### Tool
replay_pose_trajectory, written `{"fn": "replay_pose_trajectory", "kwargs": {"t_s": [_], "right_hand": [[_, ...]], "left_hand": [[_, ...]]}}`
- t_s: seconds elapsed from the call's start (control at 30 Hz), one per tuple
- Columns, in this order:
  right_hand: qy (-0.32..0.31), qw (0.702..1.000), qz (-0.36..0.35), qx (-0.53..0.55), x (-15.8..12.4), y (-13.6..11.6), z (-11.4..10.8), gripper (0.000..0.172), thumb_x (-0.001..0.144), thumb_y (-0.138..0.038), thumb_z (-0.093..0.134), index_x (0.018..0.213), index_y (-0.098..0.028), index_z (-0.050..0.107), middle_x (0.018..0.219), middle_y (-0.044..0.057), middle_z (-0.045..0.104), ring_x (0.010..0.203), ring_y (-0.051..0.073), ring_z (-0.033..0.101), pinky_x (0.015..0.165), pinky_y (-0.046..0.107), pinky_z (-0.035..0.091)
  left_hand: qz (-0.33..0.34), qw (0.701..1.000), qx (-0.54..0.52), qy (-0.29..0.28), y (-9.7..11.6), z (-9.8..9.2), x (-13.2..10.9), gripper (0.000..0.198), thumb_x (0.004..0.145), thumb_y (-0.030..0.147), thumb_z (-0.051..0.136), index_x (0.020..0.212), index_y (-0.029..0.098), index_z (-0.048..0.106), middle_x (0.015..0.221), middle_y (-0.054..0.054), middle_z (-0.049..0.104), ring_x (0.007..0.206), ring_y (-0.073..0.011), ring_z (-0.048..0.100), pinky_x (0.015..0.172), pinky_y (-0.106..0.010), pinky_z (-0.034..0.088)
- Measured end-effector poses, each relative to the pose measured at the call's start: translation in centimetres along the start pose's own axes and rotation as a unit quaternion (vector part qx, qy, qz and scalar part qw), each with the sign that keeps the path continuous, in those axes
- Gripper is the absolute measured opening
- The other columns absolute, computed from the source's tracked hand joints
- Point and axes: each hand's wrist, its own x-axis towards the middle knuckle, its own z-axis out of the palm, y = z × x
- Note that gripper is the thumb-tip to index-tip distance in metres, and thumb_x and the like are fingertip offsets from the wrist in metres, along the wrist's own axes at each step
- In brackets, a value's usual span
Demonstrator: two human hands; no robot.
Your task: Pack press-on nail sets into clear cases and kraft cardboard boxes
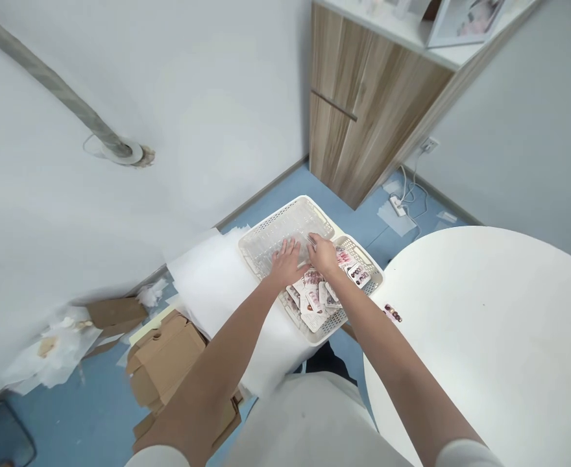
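Note:
My left hand (286, 264) lies with its fingers stretched out on clear plastic pieces (285, 237) in a white basket (252, 259). Close beside it, my right hand (323, 257) is closed, its fingertips pinched at the edge of the clear pieces; what they hold is too small to make out. Nearer to me and to the right, a second white perforated basket (374, 280) holds several cards of press-on nails (315, 295) in pink and dark red shades. My forearms and hands hide part of both baskets.
A round white table (480, 350) stands at right, with a set of dark press-on nails (392, 313) near its edge. White sheeting (207, 279) lies under the baskets. Cardboard boxes (169, 357) are on the floor at left. A wooden cabinet (363, 97) and power strip (397, 206) stand beyond.

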Motion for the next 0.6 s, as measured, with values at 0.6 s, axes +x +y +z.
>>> {"fn": "replay_pose_trajectory", "kwargs": {"t_s": [0.6], "right_hand": [[0.018,0.864,0.103,0.493,-15.9,-5.0,-2.7,0.040,0.070,-0.039,0.057,0.105,-0.020,0.051,0.088,0.004,0.068,0.077,0.018,0.063,0.069,0.031,0.047]], "left_hand": [[-0.106,0.732,-0.671,0.055,2.5,-1.7,-13.7,0.057,0.064,0.043,0.065,0.114,0.018,0.048,0.101,-0.010,0.062,0.078,-0.0150,0.061,0.066,-0.027,0.047]]}}
